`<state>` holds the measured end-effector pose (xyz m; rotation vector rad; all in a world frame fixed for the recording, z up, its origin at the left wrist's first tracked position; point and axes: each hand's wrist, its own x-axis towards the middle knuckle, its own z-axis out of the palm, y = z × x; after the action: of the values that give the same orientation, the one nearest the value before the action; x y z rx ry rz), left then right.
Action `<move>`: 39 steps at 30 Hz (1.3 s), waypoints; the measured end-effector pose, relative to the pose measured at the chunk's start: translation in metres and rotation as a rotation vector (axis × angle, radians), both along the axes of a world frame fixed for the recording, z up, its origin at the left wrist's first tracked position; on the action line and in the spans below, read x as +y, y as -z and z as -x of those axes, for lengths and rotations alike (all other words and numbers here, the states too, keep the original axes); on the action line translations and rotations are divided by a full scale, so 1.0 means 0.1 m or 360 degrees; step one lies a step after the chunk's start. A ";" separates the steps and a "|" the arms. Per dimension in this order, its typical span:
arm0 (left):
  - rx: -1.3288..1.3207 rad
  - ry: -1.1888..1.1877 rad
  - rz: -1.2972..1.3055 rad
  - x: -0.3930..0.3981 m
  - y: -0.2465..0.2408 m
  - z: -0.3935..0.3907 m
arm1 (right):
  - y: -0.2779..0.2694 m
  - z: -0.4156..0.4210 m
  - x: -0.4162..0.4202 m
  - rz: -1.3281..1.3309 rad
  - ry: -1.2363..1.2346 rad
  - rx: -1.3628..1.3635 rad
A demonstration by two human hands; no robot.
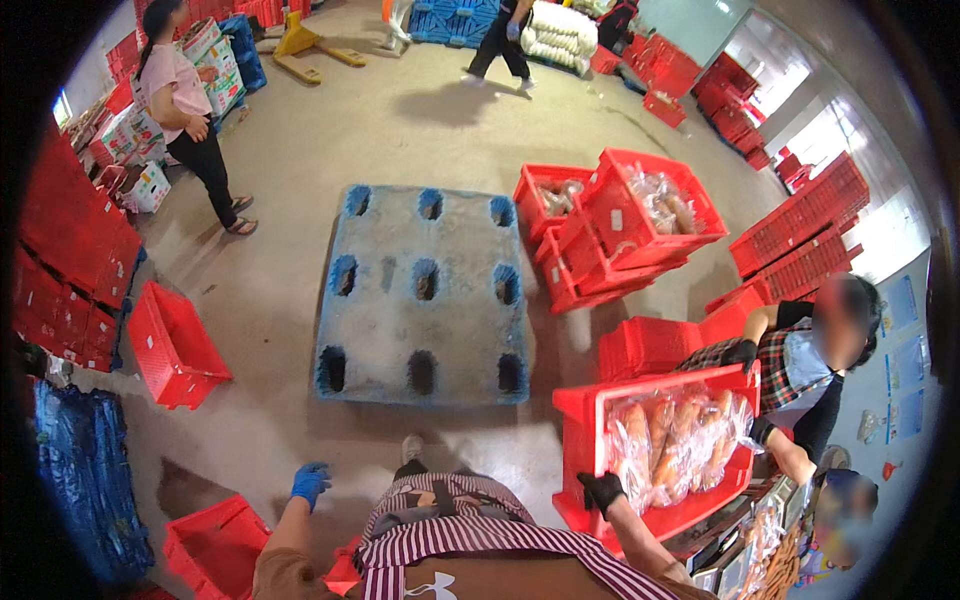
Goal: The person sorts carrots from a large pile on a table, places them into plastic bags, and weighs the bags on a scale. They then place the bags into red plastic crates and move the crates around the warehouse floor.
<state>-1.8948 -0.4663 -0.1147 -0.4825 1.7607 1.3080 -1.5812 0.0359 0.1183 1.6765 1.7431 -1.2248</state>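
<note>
My right hand, in a black glove, grips the near side of a red plastic crate. Clear plastic bags of long orange-brown produce, perhaps root vegetables, fill that crate. Across from me a co-worker in black gloves has one hand on the crate's far rim and the other near its right end. My left hand wears a blue glove and hangs at my left side, fingers apart, holding nothing. In front of me a worn blue plastic pallet lies on the floor.
Stacked red crates, some with bagged produce, stand right of the pallet. Red crates sit at left, near blue plastic sheeting. A person stands at far left; another walks behind. A yellow pallet jack is at the back.
</note>
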 end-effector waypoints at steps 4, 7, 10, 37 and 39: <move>-0.0105 -0.0250 0.0252 -1.16 0.04 -0.28 | 0.85 0.67 -0.10 0.0015 -0.0105 0.0211; 0.0360 0.1520 0.0833 -1.81 -0.09 -0.77 | 1.36 1.31 -0.29 0.0041 0.0182 0.0359; -0.0413 0.1323 0.0321 -2.05 -0.01 -0.85 | 2.04 1.80 -0.38 0.0055 0.0082 0.0403; 0.0006 -0.0549 0.0391 -2.34 1.12 3.24 | 5.27 5.30 -1.74 0.0360 -0.0086 0.0548; 0.0071 -0.0480 0.0388 -2.11 1.30 3.64 | 5.22 5.42 -1.68 0.0216 -0.0219 0.0514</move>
<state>-2.2586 -0.6770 -0.2445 -0.8902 1.9508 1.3188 -2.1229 -0.1321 -0.4033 1.3144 1.8732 -1.5779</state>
